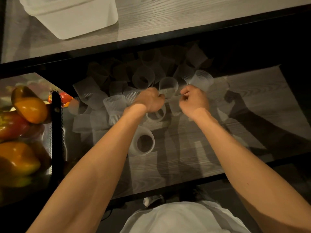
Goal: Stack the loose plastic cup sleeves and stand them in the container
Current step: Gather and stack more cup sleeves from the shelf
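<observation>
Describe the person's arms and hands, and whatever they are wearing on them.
Both arms are bare: the left forearm and right forearm show no sleeves up to the picture's edge. The left hand and right hand wear no gloves, and no watch, bracelet or ring shows from this side. A light, whitish top shows at the bottom of the head view.
</observation>
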`<state>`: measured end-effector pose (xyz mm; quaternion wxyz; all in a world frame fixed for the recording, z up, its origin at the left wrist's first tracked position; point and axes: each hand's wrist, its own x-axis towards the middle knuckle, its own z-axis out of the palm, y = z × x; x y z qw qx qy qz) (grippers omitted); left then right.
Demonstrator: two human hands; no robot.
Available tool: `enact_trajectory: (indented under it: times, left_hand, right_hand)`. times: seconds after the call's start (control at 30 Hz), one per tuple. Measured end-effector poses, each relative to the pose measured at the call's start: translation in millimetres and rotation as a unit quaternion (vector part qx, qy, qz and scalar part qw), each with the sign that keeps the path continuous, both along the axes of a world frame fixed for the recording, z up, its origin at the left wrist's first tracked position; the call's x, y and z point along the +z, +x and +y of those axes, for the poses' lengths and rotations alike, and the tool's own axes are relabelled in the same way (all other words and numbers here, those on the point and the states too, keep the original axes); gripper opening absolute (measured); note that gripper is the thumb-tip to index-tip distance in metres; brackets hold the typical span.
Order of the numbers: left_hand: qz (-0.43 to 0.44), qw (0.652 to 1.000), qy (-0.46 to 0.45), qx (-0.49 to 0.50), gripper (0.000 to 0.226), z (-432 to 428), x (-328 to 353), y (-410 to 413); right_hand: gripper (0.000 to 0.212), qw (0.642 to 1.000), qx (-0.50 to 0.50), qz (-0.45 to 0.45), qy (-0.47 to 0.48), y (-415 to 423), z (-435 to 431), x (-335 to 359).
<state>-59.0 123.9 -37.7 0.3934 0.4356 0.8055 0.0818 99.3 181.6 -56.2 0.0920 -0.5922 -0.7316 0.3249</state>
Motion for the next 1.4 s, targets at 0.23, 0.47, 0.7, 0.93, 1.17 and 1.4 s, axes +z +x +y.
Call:
enact_trajectory:
  times: [0.23,0.47,0.7,0.93,1.17,1.4]
  left_hand:
    - [0.016,0.994,-0.043,-0.099,0.058,4,-10,35]
    - [-0.038,0.995,0.090,0.012,0.047,5,6,40]
    - [-0.072,0.973,0.192,0.110,0.025,-5,15,17]
    - [-0.058,0.969,0.178,0.164,0.032,-28,4,-4]
    - [-0.080,0.969,0.155,0.175,0.031,-43,-6,-9]
    - [-0.102,0.975,0.122,0.153,0.025,-48,-15,-10]
  right_hand:
    - [0.044,0.984,-0.013,0.031,-0.176,18,-2,-21]
    - [0.031,0.969,-0.104,0.169,-0.145,20,3,-8]
    - [0.033,0.945,-0.088,0.250,-0.190,9,0,18]
    - [0.023,0.921,-0.030,0.264,-0.284,-12,-22,19]
    - [0.023,0.929,-0.008,0.210,-0.305,-21,-27,0]
    - [0.029,0.953,0.013,0.151,-0.263,-20,-29,-8]
